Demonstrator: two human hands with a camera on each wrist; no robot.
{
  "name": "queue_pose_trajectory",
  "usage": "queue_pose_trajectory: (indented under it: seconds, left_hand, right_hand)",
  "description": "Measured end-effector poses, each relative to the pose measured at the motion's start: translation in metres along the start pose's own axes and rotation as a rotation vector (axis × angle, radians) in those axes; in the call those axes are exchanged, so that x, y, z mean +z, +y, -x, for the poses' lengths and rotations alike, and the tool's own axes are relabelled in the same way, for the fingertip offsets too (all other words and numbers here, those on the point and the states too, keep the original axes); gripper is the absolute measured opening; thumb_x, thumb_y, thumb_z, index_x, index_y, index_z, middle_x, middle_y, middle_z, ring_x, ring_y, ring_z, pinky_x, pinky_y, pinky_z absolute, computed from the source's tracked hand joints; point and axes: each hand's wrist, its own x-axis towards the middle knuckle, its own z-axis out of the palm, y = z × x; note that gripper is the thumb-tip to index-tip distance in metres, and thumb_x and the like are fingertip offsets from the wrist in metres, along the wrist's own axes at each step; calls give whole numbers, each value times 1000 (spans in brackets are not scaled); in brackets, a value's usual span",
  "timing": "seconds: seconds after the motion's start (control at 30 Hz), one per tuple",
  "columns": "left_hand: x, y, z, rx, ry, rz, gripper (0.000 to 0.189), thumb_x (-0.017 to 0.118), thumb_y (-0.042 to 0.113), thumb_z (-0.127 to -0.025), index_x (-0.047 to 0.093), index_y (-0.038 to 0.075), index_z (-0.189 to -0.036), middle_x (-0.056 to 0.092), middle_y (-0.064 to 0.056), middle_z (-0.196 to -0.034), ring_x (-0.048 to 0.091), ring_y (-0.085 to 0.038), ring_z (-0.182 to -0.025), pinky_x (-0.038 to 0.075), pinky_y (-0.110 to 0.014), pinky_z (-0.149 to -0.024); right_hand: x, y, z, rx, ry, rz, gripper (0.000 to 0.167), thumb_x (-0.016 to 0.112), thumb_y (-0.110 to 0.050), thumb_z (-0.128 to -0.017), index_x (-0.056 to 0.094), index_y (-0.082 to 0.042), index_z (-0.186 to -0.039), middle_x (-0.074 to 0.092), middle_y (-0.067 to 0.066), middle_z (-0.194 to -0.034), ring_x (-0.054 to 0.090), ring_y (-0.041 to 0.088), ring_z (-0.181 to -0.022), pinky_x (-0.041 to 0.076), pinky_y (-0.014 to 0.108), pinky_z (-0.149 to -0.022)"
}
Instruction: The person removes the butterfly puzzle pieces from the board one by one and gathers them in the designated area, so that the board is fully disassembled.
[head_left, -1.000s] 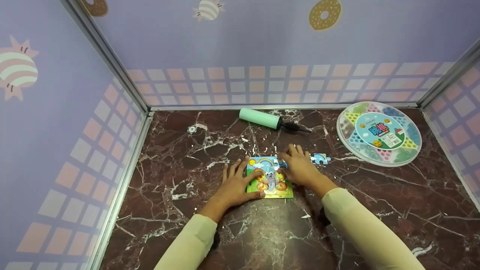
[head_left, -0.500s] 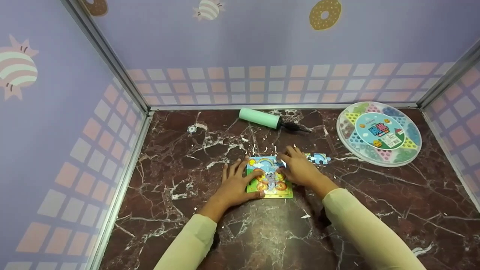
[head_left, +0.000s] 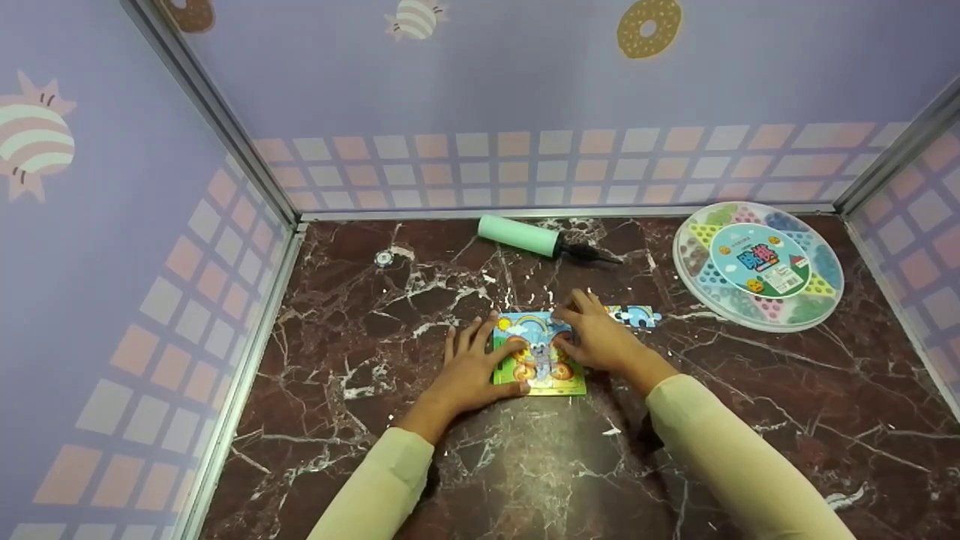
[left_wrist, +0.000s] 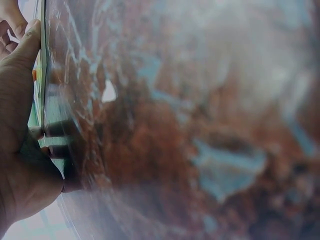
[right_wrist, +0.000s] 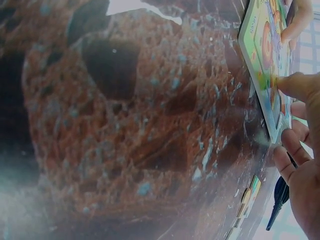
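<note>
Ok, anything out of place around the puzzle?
Nothing looks spilled or damaged. Only the loose pieces stand out: they lie on the tabletop, right of the puzzle board rather than in it.

Lilac walls (head_left: 525,82) around dark marbled surface (head_left: 337,420)

This is a partitioned booth (head_left: 510,82): pastel printed panels (head_left: 97,247) in metal framing (head_left: 219,112) enclose three sides of a marbled surface (head_left: 315,420).
</note>
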Motion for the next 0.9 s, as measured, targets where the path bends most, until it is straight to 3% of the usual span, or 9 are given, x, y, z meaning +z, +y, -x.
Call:
queue_pose_trajectory:
  seconds: [0.3,0.4,0.47,0.67,0.8,0.9]
  left_hand:
    - [1,-1,0,2,-4,3,80,70,75,-97,46,45,-167,10,-14,-188,10,-45,-173,1,-79,-134]
    - [1,-1,1,3,-3,2,80,70,75,-97,46,45,-167,9,-14,-188,10,-45,-173,1,-79,-134]
    - [1,0,1,3,-2,5,80,70,75,-97,46,44,-167,9,-14,-188,10,-45,-173,1,-79,-134]
    - [0,0,1,6,-2,16,79,70,73,-98,47,43,-167,10,-15,-188,11,-46,-172,0,-79,-134]
    - [1,0,1,0,-4,14,79,69,75,-97,46,44,-167,10,-13,-188,10,-45,-173,-2,-77,-135]
    - [1,-1,1,1,1,12,79,69,75,-97,47,45,-167,11,-14,-188,10,-45,-173,-1,-78,-135]
  right_hand:
    - [0,1,0,-62,18,-10,46,86,-20,-96,74,3,-134,58,23,-129,60,45,-129,27,77,-131]
    - [0,2,1,-75,35,-5,45,86,-20,-95,75,3,-132,59,22,-128,61,44,-127,30,77,-130]
    - [0,3,2,-67,39,-3,44,86,-22,-95,75,2,-131,60,21,-129,62,43,-126,37,73,-127]
    - [0,5,7,-25,42,18,31,86,-27,-96,74,-5,-114,61,24,-136,61,52,-133,43,70,-125]
    - [-1,7,10,-48,80,61,28,88,-29,-94,72,-6,-100,63,20,-129,62,45,-123,58,60,-103]
    - [-3,11,11,-81,103,67,28,90,-28,-93,71,-7,-95,62,13,-117,58,33,-108,57,52,-90]
